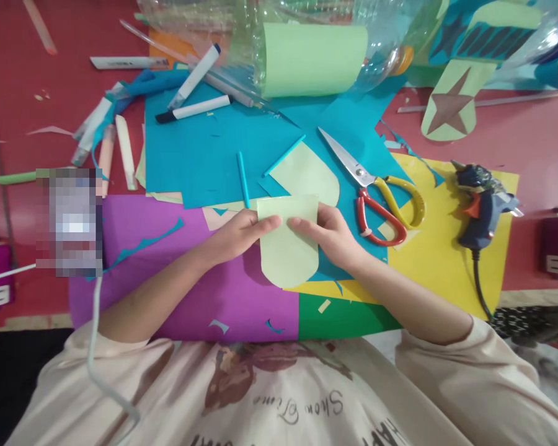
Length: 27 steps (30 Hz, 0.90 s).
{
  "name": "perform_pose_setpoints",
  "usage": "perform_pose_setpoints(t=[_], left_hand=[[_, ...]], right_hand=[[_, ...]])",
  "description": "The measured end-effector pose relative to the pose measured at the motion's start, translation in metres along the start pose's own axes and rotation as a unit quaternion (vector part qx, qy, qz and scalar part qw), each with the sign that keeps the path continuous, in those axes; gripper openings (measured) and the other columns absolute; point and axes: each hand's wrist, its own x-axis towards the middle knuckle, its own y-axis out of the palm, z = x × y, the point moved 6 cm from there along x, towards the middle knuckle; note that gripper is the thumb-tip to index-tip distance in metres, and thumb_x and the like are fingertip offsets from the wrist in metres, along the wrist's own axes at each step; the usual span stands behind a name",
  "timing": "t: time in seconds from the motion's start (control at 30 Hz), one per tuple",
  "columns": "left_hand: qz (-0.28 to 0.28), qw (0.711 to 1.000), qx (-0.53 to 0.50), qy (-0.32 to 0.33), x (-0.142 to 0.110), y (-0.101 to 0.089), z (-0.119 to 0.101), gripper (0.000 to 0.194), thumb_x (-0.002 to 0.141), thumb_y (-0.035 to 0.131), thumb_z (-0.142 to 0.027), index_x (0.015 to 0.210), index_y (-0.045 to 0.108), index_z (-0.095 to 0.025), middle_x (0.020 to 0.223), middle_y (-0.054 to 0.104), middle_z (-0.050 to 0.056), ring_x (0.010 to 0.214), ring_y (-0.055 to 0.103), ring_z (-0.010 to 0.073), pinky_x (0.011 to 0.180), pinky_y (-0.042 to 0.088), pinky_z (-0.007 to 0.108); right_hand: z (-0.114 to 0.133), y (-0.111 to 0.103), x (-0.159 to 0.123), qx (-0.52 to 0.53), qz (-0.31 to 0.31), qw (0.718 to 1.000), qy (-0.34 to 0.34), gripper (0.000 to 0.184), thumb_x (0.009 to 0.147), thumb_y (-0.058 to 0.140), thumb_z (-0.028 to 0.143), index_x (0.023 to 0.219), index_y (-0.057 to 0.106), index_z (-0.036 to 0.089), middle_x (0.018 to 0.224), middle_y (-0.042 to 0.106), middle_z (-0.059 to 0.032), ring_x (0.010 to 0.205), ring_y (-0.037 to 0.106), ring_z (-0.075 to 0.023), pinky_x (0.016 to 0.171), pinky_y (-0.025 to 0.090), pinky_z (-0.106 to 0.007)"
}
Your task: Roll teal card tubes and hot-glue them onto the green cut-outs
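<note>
Grip: left hand (244, 231) and right hand (332, 230) both pinch pale-green paper piece (289, 254), near centre | Done: its near end is rounded; second green piece (312, 174) just beyond likewise | Scissors (361, 176): unheld, right | Undone: held face looks plain, whereas starred piece (451, 113), far right, seems finished

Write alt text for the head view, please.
A person's left hand and right hand hold pale green paper with a rounded end above coloured sheets; scissors and a glue gun lie to the right, markers to the upper left.
</note>
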Motion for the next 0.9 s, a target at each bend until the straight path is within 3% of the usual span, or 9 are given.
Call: perform_pose_setpoints(t=[0.13, 0.2, 0.27, 0.33, 0.4, 0.53, 0.7, 0.9], left_hand=[[-0.012, 1.0, 0.021, -0.005, -0.004, -0.013, -0.006, 0.061, 0.08, 0.043, -0.072, 0.065, 0.064, -0.017, 0.062, 0.068, 0.005, 0.056, 0.064, 0.0163, 0.051, 0.051, 0.026], [-0.105, 0.99, 0.085, 0.04, -0.006, -0.031, -0.015, 0.057, 0.085, 0.037, -0.065, 0.065, 0.063, -0.018, 0.057, 0.063, 0.003, 0.047, 0.056, 0.0131, 0.046, 0.045, 0.026], [-0.243, 0.94, 0.223, 0.081, -0.01, -0.052, -0.024, 0.04, 0.086, 0.047, -0.052, 0.064, 0.058, -0.021, 0.056, 0.058, 0.001, 0.053, 0.055, 0.0135, 0.052, 0.044, 0.026], [-0.317, 0.864, 0.378, 0.104, -0.011, -0.062, -0.029, 0.029, 0.081, 0.057, -0.047, 0.064, 0.054, -0.023, 0.061, 0.058, 0.002, 0.064, 0.057, 0.0167, 0.06, 0.045, 0.029], [-0.327, 0.817, 0.466, 0.095, -0.007, -0.066, -0.026, 0.022, 0.075, 0.065, -0.043, 0.073, 0.055, -0.023, 0.07, 0.06, 0.003, 0.074, 0.059, 0.0209, 0.066, 0.045, 0.032], [-0.33, 0.767, 0.541, 0.1, -0.002, -0.07, -0.018, 0.015, 0.076, 0.063, -0.033, 0.076, 0.052, -0.023, 0.076, 0.06, 0.005, 0.078, 0.06, 0.0239, 0.072, 0.045, 0.037], [-0.327, 0.755, 0.557, 0.112, -0.003, -0.077, -0.014, 0.007, 0.082, 0.051, -0.025, 0.075, 0.05, -0.023, 0.073, 0.06, 0.005, 0.074, 0.061, 0.0226, 0.07, 0.044, 0.036], [-0.342, 0.789, 0.495, 0.126, -0.004, -0.085, -0.016, 0.019, 0.093, 0.04, -0.034, 0.084, 0.053, -0.023, 0.077, 0.062, 0.005, 0.075, 0.06, 0.0201, 0.069, 0.043, 0.032]], right_hand=[[-0.006, -0.012, 0.002, 0.022, -0.033, 0.999, 0.01, 0.036, 0.073, 0.07, 0.048, 0.091, 0.063, 0.018, 0.077, 0.071, -0.003, 0.072, 0.069, -0.0188, 0.057, 0.055, -0.027], [-0.004, -0.02, 0.001, 0.009, -0.059, 0.998, -0.005, 0.034, 0.073, 0.071, 0.046, 0.091, 0.063, 0.018, 0.078, 0.071, -0.0029, 0.075, 0.07, -0.0191, 0.059, 0.056, -0.027], [-0.001, -0.025, 0.001, -0.009, -0.069, 0.997, -0.015, 0.032, 0.073, 0.07, 0.045, 0.09, 0.065, 0.019, 0.079, 0.071, -0.0026, 0.074, 0.07, -0.0188, 0.061, 0.057, -0.028], [0.001, -0.026, 0.002, -0.018, -0.063, 0.998, -0.022, 0.028, 0.075, 0.068, 0.045, 0.088, 0.066, 0.019, 0.079, 0.071, -0.0022, 0.072, 0.069, -0.0178, 0.061, 0.057, -0.028], [0.003, -0.026, 0.003, -0.017, -0.053, 0.998, -0.029, 0.025, 0.076, 0.066, 0.043, 0.085, 0.066, 0.02, 0.077, 0.071, -0.0017, 0.069, 0.068, -0.0168, 0.061, 0.057, -0.028], [0.003, -0.026, 0.004, -0.015, -0.043, 0.999, -0.027, 0.021, 0.078, 0.064, 0.04, 0.083, 0.066, 0.02, 0.076, 0.07, -0.001, 0.068, 0.068, -0.0161, 0.06, 0.056, -0.027], [0.002, -0.026, 0.005, -0.019, -0.035, 0.999, -0.017, 0.024, 0.077, 0.064, 0.042, 0.085, 0.066, 0.02, 0.074, 0.07, -0.001, 0.067, 0.068, -0.0164, 0.058, 0.056, -0.027], [0.003, -0.026, 0.006, -0.011, -0.021, 1.0, -0.016, 0.026, 0.076, 0.066, 0.043, 0.086, 0.066, 0.019, 0.075, 0.07, -0.0016, 0.068, 0.068, -0.0168, 0.06, 0.056, -0.028]])
